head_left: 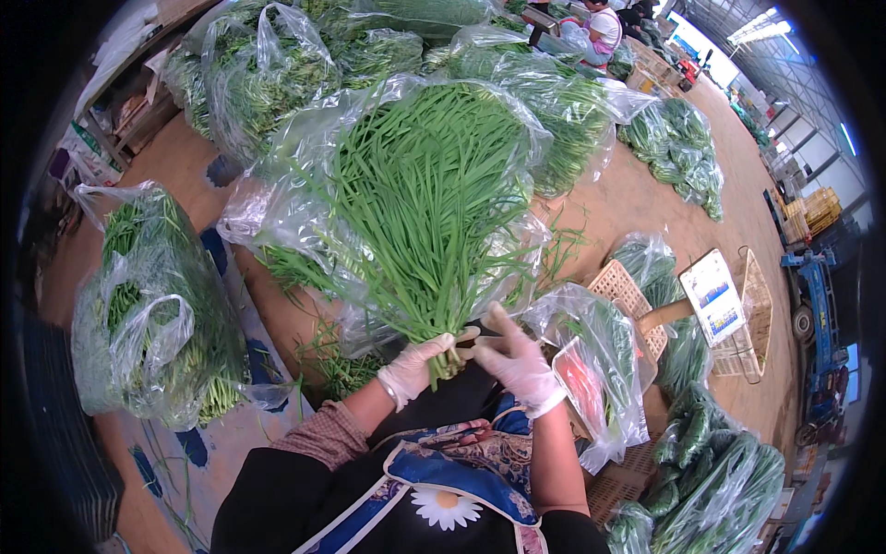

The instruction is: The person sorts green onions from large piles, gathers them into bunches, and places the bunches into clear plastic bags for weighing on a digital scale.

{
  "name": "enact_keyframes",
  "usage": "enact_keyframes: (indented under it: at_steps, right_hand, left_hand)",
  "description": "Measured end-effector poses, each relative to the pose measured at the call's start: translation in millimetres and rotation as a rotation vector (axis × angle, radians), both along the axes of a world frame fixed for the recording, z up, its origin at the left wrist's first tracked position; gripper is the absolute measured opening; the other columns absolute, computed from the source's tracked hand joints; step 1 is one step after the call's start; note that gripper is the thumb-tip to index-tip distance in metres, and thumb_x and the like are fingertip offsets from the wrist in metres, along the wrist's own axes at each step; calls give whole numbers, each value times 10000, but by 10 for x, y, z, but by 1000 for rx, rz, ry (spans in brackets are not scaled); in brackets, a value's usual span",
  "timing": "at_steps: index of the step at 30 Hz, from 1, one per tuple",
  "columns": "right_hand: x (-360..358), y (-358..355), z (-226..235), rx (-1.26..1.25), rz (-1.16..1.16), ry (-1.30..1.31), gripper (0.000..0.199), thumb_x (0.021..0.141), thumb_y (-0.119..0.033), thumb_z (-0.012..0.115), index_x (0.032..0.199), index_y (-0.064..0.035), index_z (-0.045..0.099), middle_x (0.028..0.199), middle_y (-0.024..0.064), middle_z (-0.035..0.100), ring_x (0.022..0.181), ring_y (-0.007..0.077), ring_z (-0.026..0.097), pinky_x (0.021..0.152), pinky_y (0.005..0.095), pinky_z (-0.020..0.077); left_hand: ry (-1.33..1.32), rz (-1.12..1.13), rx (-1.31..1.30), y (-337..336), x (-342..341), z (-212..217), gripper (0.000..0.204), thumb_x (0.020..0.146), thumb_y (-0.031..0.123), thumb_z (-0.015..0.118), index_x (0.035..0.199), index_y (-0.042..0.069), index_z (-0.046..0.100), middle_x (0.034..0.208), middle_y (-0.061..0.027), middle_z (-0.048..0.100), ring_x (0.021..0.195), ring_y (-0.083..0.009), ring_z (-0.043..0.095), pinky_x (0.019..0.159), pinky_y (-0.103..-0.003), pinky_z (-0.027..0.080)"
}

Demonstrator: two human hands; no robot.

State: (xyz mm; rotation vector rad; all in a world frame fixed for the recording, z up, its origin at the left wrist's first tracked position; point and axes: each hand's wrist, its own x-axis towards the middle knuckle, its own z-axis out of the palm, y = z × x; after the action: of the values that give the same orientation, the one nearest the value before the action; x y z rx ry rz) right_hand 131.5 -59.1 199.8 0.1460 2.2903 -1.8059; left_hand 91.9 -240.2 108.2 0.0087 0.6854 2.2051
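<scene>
My left hand [415, 367], in a thin whitish glove, is closed around the stem ends of a big bunch of garlic chives [429, 212]. Long green leaves fan away from me over an opened clear plastic bag [323, 138]. Just right of the stems is my right hand [520, 363], gloved too, its fingers apart and its fingertips close to the left hand. Whether a thin tie runs between the two hands is too small to make out. Loose green leaves [346, 369] lie below the bunch on the left.
A full clear bag of greens [157, 314] stands at left. More bagged greens [268, 83] fill the far side, and others [720, 489] lie at lower right. At right are a plastic-covered tray [595, 379], a plastic crate [752, 314] and a white printed panel [712, 294]. A person [600, 32] is far off.
</scene>
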Motion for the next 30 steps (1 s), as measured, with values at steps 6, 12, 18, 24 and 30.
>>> enact_keyframes:
  at_steps: [6, 12, 18, 24, 30]
  right_hand:
    - [65, -107, -147, -229, -235, 72, 197, 906, -109, 560, 1067, 4, 580, 978, 73, 641, 762, 92, 596, 664, 210, 479]
    - [-121, -395, -21, 113, -91, 263, 198, 841, -143, 652, 974, -5, 603, 769, 13, 626, 653, 60, 550, 583, 218, 454]
    - [-249, -416, -272, 90, -84, 112, 164, 855, -198, 647, 895, -46, 602, 707, 10, 597, 610, 98, 553, 537, 264, 439]
    - [-110, -372, -241, -564, -274, -13, 124, 908, -126, 557, 888, -18, 614, 756, 34, 631, 581, 56, 495, 547, 185, 391]
    - [215, -482, 87, -548, 490, 96, 150, 866, -94, 602, 782, 29, 619, 797, 140, 656, 682, 139, 618, 587, 242, 484]
  left_hand:
    - [2, 45, -69, -145, 71, -15, 479, 857, 196, 629, 1271, 25, 460, 1237, -133, 562, 856, -146, 633, 748, -277, 523]
    - [192, 121, -196, -164, 174, 42, 422, 805, 62, 651, 1205, 32, 522, 1081, -59, 631, 881, -125, 616, 780, -261, 489]
    - [119, 128, -244, -250, 145, 122, 469, 809, 25, 596, 1265, 30, 488, 1073, -65, 615, 919, -147, 613, 763, -272, 499]
    - [-94, 37, 2, -379, 131, 44, 361, 866, 141, 554, 1188, -23, 549, 991, -55, 619, 734, -89, 547, 630, -226, 457]
    - [-202, 197, -212, -350, 57, 32, 280, 879, 237, 597, 1027, 3, 629, 639, 32, 541, 511, -55, 450, 477, -195, 364]
